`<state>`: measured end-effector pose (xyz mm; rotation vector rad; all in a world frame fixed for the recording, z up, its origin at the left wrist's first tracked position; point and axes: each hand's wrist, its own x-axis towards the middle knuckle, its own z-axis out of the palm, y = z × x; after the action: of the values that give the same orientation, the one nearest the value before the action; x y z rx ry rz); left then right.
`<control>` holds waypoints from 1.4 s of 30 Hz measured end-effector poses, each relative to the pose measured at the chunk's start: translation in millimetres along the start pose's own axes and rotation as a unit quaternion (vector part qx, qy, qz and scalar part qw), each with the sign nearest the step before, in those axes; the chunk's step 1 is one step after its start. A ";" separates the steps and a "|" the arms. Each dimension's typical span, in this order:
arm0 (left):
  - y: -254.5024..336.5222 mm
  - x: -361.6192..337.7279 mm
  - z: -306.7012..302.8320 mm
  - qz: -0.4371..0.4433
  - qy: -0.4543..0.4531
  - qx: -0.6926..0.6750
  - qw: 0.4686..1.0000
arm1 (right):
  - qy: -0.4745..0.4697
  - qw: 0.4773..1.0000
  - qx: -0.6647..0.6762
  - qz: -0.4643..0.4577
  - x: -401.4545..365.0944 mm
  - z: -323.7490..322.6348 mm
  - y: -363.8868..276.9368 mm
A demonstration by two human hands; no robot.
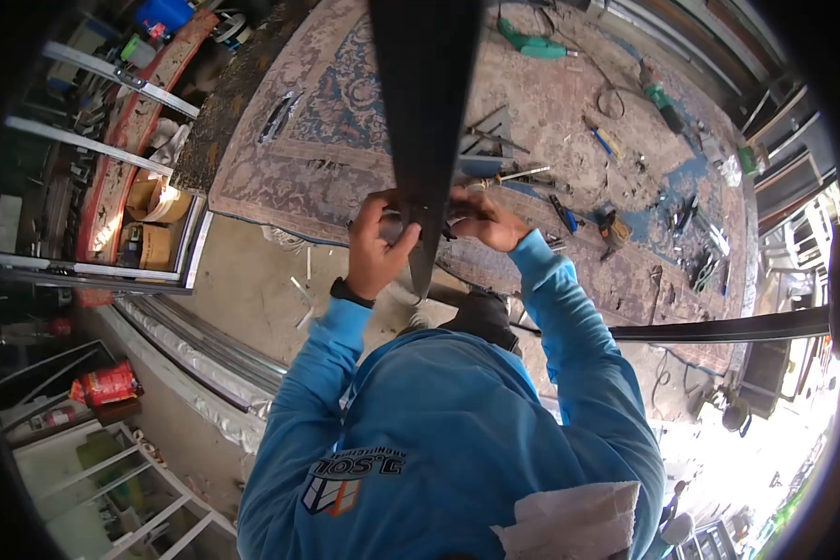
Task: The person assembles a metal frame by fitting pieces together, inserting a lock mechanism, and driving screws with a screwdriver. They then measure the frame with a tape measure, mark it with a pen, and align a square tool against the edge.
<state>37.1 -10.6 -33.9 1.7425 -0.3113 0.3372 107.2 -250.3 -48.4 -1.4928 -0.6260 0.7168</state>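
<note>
A long dark bar [427, 103], flat-faced and narrowing toward my body, runs down the middle from the top edge. My left hand [380, 247], with a black band at the wrist, is closed at the bar's left edge. Its thumb lies by the near face, and some fingertips are hidden behind the bar. At the right edge, my right hand [488, 221] has its fingers bent together beside a small dark piece [452, 225]. What that piece is, I cannot make out. The bar's lower end hangs just below my hands.
A worn patterned rug [331, 70] lies ahead, apparently on a raised surface. On it are a green power tool [532, 39], another green tool [661, 103], a screwdriver [523, 175] and scattered hand tools. Metal frames [112, 159] and a cardboard box [147, 245] stand left. A dark bar [719, 328] juts from the right.
</note>
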 end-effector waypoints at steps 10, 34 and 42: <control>8.5 15.9 -13.0 -0.083 -0.131 0.040 0.987 | 0.077 0.984 0.008 -0.163 0.3 14.1 -3.6; -9.3 36.8 -25.6 -0.153 -0.288 -0.029 0.945 | 0.327 0.777 -0.470 0.261 -159.2 -96.3 193.5; -8.8 30.1 -24.1 -0.119 -0.211 -0.002 0.970 | 0.427 0.768 -0.450 0.159 -143.6 -94.4 152.5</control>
<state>66.9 14.0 -25.6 1.8174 -0.4018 -0.2139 78.6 -427.8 -191.4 -2.6104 0.0607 -0.1639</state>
